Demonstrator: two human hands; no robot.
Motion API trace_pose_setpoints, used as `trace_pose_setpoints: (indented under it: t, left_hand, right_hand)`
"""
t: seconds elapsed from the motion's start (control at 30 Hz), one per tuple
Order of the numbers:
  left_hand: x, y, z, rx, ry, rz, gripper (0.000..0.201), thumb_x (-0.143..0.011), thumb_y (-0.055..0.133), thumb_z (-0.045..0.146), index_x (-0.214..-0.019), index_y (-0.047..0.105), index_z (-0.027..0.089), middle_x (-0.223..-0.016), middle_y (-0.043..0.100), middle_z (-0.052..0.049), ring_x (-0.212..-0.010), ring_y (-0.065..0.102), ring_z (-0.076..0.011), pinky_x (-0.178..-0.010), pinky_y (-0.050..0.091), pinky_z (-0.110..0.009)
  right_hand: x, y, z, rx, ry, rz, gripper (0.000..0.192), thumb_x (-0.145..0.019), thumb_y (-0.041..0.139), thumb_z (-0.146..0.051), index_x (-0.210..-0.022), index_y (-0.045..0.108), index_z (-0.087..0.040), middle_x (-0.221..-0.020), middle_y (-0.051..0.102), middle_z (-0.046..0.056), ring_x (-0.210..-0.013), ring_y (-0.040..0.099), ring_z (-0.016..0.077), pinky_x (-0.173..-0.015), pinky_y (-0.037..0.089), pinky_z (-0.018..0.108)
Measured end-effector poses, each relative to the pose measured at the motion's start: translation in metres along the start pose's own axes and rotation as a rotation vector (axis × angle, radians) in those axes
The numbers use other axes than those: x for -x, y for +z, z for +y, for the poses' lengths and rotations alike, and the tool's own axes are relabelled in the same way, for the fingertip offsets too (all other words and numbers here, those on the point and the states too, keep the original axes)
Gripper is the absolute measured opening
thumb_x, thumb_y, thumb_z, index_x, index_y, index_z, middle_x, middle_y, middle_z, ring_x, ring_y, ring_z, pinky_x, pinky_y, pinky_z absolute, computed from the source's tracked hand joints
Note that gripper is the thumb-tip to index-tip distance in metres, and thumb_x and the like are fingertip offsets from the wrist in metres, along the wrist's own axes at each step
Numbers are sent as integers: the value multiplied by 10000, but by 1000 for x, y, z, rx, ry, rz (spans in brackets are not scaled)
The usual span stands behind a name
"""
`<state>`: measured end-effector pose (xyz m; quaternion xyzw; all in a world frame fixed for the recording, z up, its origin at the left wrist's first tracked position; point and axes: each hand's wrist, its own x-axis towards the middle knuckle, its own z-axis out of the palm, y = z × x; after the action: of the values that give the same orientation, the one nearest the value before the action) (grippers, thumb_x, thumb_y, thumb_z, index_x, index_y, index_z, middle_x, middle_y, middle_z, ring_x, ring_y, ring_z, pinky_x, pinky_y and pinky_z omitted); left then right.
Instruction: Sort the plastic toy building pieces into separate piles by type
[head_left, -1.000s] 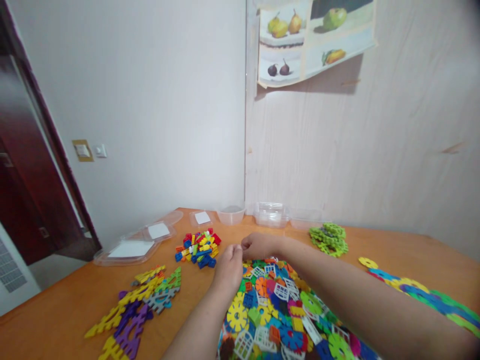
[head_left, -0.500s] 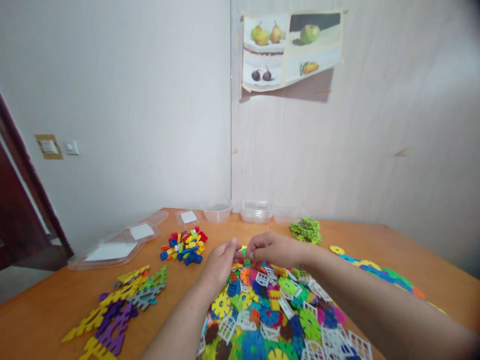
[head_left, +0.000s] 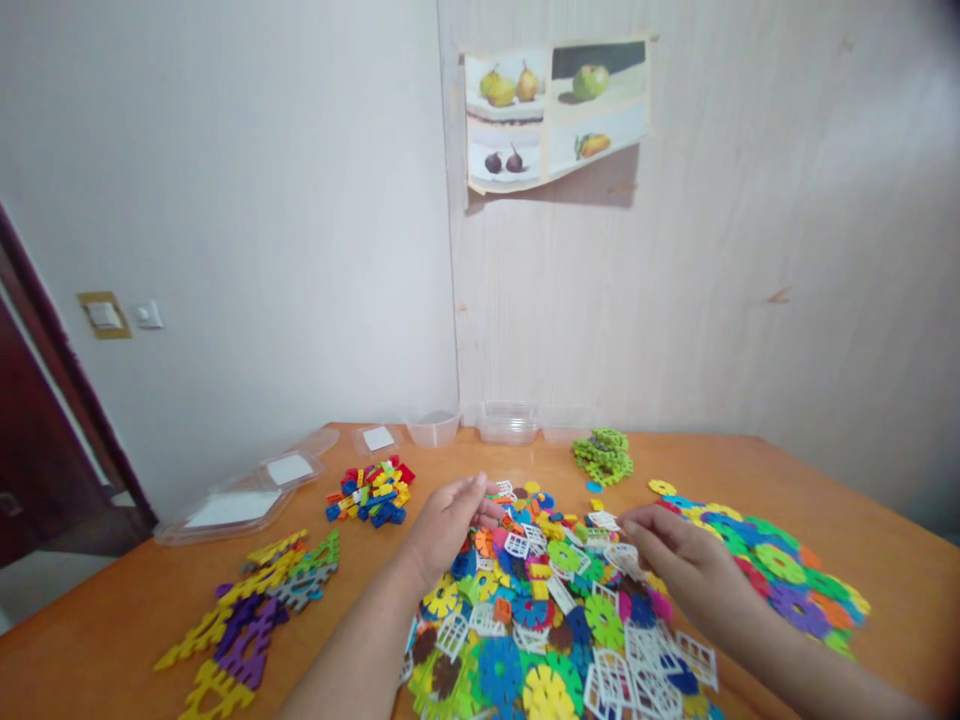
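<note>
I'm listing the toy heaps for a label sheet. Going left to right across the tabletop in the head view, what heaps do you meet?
Flat yellow and purple pieces → small bricks → big mixed heap under the left hand and right hand → flat discs.

- Heap of flat multicoloured plastic gear discs and white window-shaped pieces [head_left: 555, 620]: spread loosely, overlapping, along the near edge of the orange wooden surface [head_left: 112, 620], at its middle.

Head camera looks forward and down over the table [head_left: 862, 500].
</note>
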<state>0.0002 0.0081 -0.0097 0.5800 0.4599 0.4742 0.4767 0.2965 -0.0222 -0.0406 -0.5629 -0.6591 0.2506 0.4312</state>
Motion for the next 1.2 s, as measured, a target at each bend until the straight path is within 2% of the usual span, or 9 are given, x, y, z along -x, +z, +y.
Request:
trace_pose_setpoints:
  t: [0.23, 0.33, 0.43, 0.53, 0.67, 0.83, 1.0, 1.1, 1.2]
  left_hand:
    - [-9, -22, -5, -78, 66, 300, 537, -828, 522, 622, -987, 663, 129, -839, 718, -94, -774, 671, -199, -774, 509, -329]
    - [-12, -35, -11, -254, 66, 342, 453, -835, 513, 570, -906, 667, 150, -811, 710, -67, -760, 656, -198, -735, 494, -313]
    - [-12, -43, -14, -516, 98, 328, 340, -833, 524, 481, -806, 661, 170, -791, 697, -39, -779, 640, -206, -715, 469, -301]
    - [-10, -46, -13, -700, 122, 309, 270, -838, 512, 405, -820, 663, 181, -815, 695, -31, -807, 638, -213, -711, 457, -297]
    - [-7, -39, -15, -754, 123, 209, 261, -855, 491, 365, -920, 675, 193, -897, 714, -39, -850, 654, -216, -741, 474, -299]
    - [-3, -20, -22, -865, 207, 66, 327, -876, 492, 336, -1122, 678, 229, -1163, 693, -57, -1088, 613, -227, -946, 436, -318]
    - [-2, -9, -23, -978, 209, -21, 376, -894, 426, 270, -1185, 663, 252, -1206, 670, -46, -1127, 587, -216, -970, 411, -312]
    - [-2, -6, -21, -991, 218, -26, 346, -891, 434, 282, -1134, 678, 243, -1138, 681, -55, -1080, 592, -217, -918, 422, -299]
    - [-1, -4, -18, -979, 251, 3, 264, -887, 450, 316, -960, 688, 227, -1003, 690, -51, -970, 606, -208, -799, 425, -273]
  right_hand:
    - [14, -9, 31, 197, -109, 71, 362, -929, 430, -497, -775, 597, -215, -682, 607, 7, -675, 567, 174, -611, 439, 251]
    - [8, -7, 36, 232, -142, 42, 385, -943, 403, -495, -743, 570, -211, -653, 587, 4, -637, 546, 167, -585, 423, 254]
    - [4, -5, 38, 223, -150, 21, 397, -948, 388, -501, -731, 557, -214, -635, 568, -2, -624, 537, 163, -567, 411, 250]
    - [2, -4, 40, 195, -133, 22, 407, -945, 390, -513, -717, 549, -216, -619, 550, -10, -618, 530, 158, -564, 409, 246]
    - [2, -3, 40, 178, -130, 12, 406, -948, 383, -507, -716, 544, -214, -614, 544, -13, -608, 523, 153, -560, 404, 245]
    - [4, -1, 36, 159, -141, -13, 383, -952, 388, -477, -728, 553, -214, -635, 560, -8, -623, 527, 156, -564, 399, 245]
    - [4, 0, 36, 130, -155, -38, 351, -959, 381, -434, -751, 560, -215, -654, 562, -11, -635, 528, 152, -575, 396, 243]
    - [4, 0, 36, 128, -149, -40, 341, -956, 391, -428, -757, 566, -213, -661, 568, -14, -637, 533, 150, -583, 397, 243]
    - [5, -1, 35, 129, -148, -46, 344, -956, 389, -433, -767, 572, -212, -666, 575, -13, -642, 538, 151, -587, 398, 243]
